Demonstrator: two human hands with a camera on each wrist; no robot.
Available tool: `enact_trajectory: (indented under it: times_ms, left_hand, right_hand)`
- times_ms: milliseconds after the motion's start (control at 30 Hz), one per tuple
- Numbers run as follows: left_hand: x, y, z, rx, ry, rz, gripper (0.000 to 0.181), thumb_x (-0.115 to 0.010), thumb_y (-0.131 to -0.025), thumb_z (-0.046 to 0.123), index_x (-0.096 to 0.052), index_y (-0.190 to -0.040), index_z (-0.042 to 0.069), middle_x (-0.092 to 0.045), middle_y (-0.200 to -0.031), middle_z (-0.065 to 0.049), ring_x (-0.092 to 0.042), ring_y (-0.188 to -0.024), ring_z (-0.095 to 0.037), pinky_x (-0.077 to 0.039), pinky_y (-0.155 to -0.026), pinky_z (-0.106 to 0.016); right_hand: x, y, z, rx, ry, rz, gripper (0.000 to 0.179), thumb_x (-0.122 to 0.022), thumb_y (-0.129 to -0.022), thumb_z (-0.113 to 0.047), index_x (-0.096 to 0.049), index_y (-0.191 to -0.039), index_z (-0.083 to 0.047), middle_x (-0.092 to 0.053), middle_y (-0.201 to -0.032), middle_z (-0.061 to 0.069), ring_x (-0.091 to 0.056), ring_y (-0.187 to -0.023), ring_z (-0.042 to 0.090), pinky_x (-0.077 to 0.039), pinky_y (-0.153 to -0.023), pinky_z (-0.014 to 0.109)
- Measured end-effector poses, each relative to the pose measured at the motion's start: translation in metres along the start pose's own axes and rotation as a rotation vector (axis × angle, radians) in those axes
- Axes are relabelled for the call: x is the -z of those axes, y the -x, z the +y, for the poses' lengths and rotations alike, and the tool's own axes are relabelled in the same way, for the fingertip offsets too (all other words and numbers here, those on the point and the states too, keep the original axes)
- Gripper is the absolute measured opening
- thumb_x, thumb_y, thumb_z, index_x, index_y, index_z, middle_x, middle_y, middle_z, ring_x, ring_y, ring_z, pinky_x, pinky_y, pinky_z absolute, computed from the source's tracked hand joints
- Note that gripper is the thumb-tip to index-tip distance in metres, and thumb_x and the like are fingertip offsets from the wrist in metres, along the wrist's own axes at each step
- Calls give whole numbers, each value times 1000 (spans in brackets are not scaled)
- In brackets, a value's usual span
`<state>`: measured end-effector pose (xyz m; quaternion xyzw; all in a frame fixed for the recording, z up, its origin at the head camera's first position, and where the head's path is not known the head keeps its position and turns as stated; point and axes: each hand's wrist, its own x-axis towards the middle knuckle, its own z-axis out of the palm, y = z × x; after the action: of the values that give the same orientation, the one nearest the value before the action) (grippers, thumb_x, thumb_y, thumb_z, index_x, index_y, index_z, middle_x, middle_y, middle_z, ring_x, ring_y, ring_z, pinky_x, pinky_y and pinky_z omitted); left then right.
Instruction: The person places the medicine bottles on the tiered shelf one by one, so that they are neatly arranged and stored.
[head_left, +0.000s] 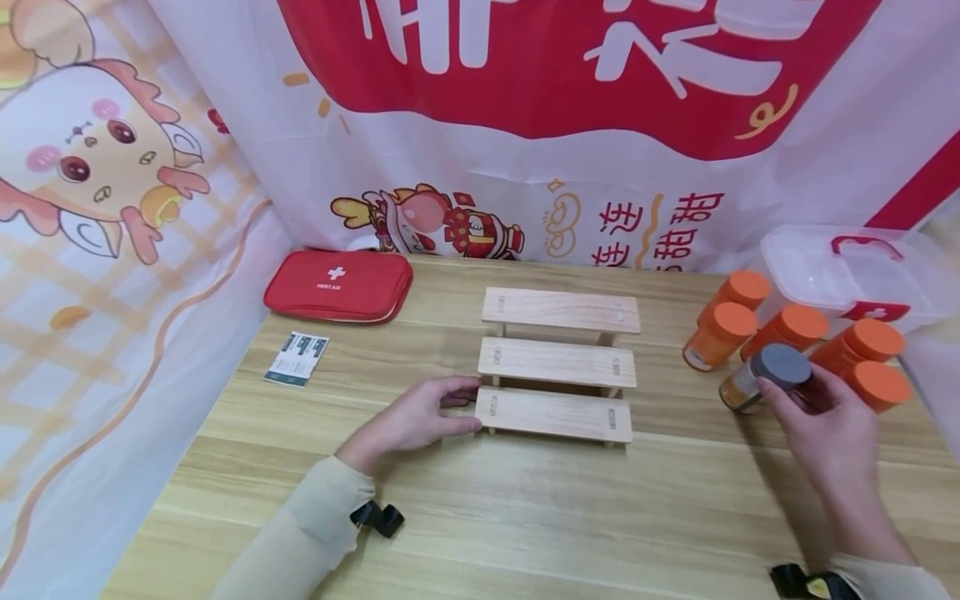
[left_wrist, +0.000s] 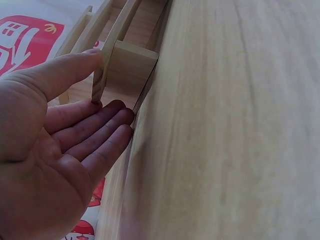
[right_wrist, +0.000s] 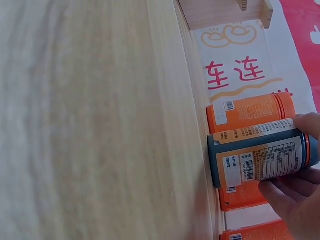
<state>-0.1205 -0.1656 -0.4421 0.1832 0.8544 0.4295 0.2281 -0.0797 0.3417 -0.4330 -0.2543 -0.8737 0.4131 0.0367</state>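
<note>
A light wooden three-step rack stands mid-table. At the left end of its lowest board, my left hand pinches the board's end between thumb and index finger. The left wrist view shows the other fingers of that hand stretched out below the board. My right hand grips a dark grey bottle near its grey cap. In the right wrist view, this bottle has a label with a barcode, and the thumb and fingers are round its cap end.
Several orange-capped bottles crowd around the grey one at the right. Behind them sits a clear plastic box with a red handle. At the far left lie a red first aid pouch and a printed card. A printed cloth hangs behind the table.
</note>
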Motion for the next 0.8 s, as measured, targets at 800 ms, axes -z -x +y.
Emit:
enact_trajectory:
  times_ms: [800]
  left_hand:
    - [0, 2, 1, -2, 13, -2, 69, -81, -99, 24, -52, -158, 4, -59, -159, -16, -62, -142, -33, -49, -121, -51]
  right_hand:
    - [18, 25, -27, 4, -194, 201, 67, -83, -96, -29, -58, -157, -18, -66, -126, -15, -58, -104, -8, -48, -81, -3]
